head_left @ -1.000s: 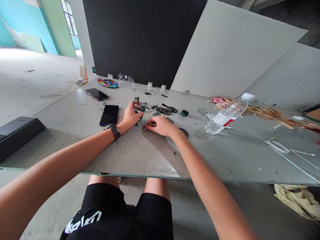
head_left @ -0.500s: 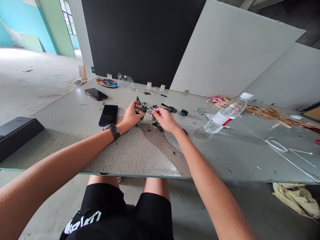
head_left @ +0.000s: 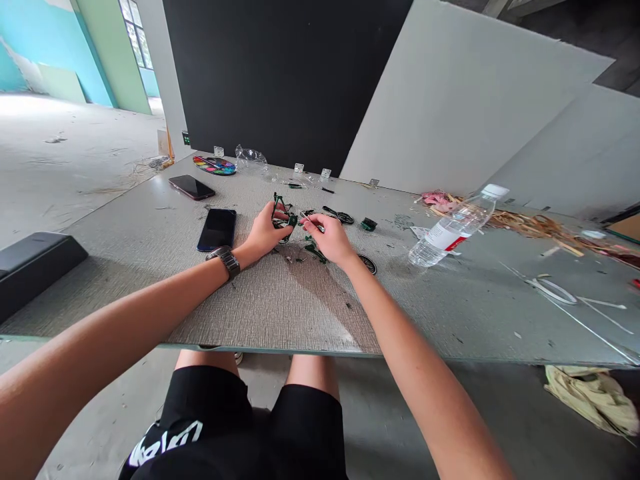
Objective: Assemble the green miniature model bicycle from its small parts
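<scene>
My left hand is closed around a small dark green model bicycle frame, its thumb on the near side. Just right of it, my right hand pinches a thin silvery rod whose tip points toward the frame. The rod's kind is too small to make out. Loose green parts lie on the table below the right hand. Behind that hand is a small black wheel piece, and another wheel lies beside the right wrist. A dark green block-like part sits farther right.
Two phones and a paint palette lie on the left. Clear plastic packaging is at the back. A water bottle stands tilted-looking at right, before wood strips. The table's front edge runs above my legs.
My right hand has shifted slightly, bringing the silvery rod's tip nearer the green frame. More of the wheel beside the right wrist shows. The left hand has barely moved.
</scene>
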Demonstrator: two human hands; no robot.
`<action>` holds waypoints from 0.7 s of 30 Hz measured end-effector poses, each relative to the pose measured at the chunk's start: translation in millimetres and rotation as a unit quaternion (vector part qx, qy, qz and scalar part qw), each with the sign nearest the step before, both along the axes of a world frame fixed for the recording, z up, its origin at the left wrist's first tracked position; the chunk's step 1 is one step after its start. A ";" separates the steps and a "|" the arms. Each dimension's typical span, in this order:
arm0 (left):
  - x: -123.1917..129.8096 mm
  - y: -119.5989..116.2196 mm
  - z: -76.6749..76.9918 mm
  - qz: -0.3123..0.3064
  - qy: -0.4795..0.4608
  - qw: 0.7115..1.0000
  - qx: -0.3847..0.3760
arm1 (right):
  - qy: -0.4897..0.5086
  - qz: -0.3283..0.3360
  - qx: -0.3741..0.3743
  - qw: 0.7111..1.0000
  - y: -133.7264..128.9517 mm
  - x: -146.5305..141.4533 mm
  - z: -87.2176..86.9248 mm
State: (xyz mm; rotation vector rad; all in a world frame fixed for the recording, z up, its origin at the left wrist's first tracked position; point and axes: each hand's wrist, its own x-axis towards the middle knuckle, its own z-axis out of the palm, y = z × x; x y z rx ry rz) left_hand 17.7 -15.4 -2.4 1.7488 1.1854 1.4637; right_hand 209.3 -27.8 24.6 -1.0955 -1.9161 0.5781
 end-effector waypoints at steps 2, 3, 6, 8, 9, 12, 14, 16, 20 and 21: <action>0.1 -0.6 0.3 -0.003 -0.002 1.000 0.001 | 0.013 0.001 0.000 1.000 1.4 0.4 -1.9; 0.2 -0.8 0.5 -0.006 -0.004 1.000 0.001 | 0.019 0.000 0.003 1.000 2.1 0.7 -2.7; 0.5 -1.5 0.6 -0.016 -0.009 1.000 0.002 | 0.024 -0.019 0.020 0.999 2.6 0.8 -3.4; 0.8 -1.9 0.4 -0.026 -0.012 1.000 0.005 | 0.019 -0.033 0.029 0.999 1.3 -0.2 -2.3; 1.0 -2.0 0.2 -0.033 -0.015 0.999 0.006 | 0.015 -0.037 0.031 0.999 0.2 -1.0 -1.3; 1.5 -2.2 -0.6 -0.048 -0.025 0.999 0.000 | -0.002 -0.048 0.034 0.998 -3.8 -4.0 1.6; 1.7 -2.1 -1.0 -0.053 -0.031 0.998 -0.005 | -0.019 -0.050 0.042 0.998 -6.4 -5.5 2.8; 1.6 -2.2 -1.0 -0.057 -0.032 0.998 -0.006 | -0.040 -0.049 0.055 0.996 -8.3 -6.2 3.0; 1.6 -3.1 0.9 -0.059 -0.033 0.998 -0.016 | -0.064 -0.035 0.081 0.994 -10.2 -7.5 1.9; 1.8 -3.4 1.6 -0.059 -0.033 0.998 -0.017 | -0.065 -0.031 0.083 0.994 -10.7 -8.1 1.9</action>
